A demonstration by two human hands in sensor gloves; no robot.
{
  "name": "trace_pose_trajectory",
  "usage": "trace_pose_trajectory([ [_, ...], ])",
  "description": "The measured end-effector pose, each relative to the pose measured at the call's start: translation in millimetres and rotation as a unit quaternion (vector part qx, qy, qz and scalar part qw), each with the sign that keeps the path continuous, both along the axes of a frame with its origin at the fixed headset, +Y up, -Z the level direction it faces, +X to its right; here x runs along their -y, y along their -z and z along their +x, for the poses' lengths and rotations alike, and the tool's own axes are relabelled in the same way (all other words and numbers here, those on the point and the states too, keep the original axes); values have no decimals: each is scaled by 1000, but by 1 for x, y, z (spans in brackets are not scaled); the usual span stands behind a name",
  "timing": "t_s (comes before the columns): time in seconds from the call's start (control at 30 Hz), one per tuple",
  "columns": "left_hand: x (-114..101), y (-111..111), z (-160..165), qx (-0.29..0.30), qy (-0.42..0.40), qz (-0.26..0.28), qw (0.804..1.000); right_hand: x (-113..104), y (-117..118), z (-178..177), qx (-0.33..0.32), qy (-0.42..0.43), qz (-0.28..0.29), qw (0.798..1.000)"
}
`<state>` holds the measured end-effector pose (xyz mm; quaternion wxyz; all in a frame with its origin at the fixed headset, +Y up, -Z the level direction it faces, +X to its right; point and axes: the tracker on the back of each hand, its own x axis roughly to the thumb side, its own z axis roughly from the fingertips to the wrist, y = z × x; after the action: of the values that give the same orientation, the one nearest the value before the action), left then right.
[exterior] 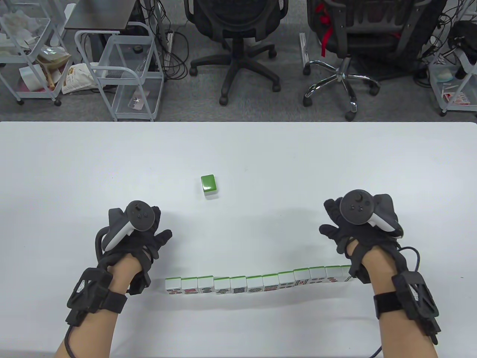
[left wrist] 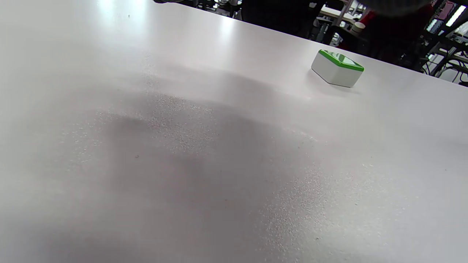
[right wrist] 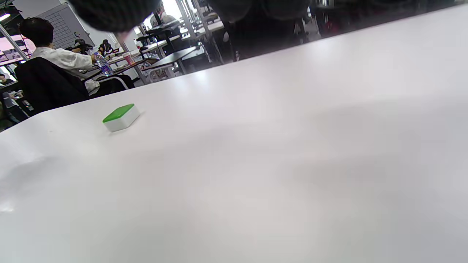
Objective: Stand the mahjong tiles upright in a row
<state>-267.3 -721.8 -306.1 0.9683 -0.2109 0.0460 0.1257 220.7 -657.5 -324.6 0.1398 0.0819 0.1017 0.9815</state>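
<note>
A row of several mahjong tiles (exterior: 257, 283) stands upright near the table's front edge, faces toward me, green backs away. One loose tile (exterior: 209, 185) lies flat, green back up, farther out at mid-table; it also shows in the left wrist view (left wrist: 338, 68) and the right wrist view (right wrist: 121, 117). My left hand (exterior: 149, 238) rests on the table beyond the row's left end, holding nothing. My right hand (exterior: 341, 227) rests beyond the row's right end, holding nothing; its wrist covers the last tile.
The white table (exterior: 238, 156) stretches bare beyond the loose tile. Behind its far edge stand two office chairs (exterior: 238, 37) and wire carts (exterior: 123, 71).
</note>
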Motion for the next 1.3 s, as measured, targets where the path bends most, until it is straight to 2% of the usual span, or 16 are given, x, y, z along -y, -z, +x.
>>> trace_pose_trajectory([
  [0.1, 3, 1, -1, 1, 9, -7, 1000, 0, 7, -18, 38, 9, 59, 997],
  [0.13, 3, 2, -1, 1, 9, -6, 1000, 2, 9, -22, 43, 11, 63, 997],
  [0.4, 1, 4, 4, 8, 12, 14, 1000, 36, 8, -34, 45, -10, 48, 998],
  [0.57, -7, 14, 12, 9, 12, 45, 999, 40, 8, -34, 36, -24, 21, 999],
  [0.7, -22, 36, 32, 16, 19, 46, 999, 40, 8, -31, 38, -21, 14, 999],
  [0.87, -38, 77, 70, 41, 101, 65, 992, 41, 7, -26, 39, -21, -1, 999],
  [0.97, -30, 103, 92, 49, 127, 64, 989, 40, 8, -22, 42, -14, 16, 999],
  [1.1, -9, 134, 115, 90, 170, 29, 981, 39, 8, -20, 46, -12, 17, 999],
  [1.3, 11, 159, 134, 102, 191, 5, 976, 38, 9, -18, 50, -9, 16, 999],
])
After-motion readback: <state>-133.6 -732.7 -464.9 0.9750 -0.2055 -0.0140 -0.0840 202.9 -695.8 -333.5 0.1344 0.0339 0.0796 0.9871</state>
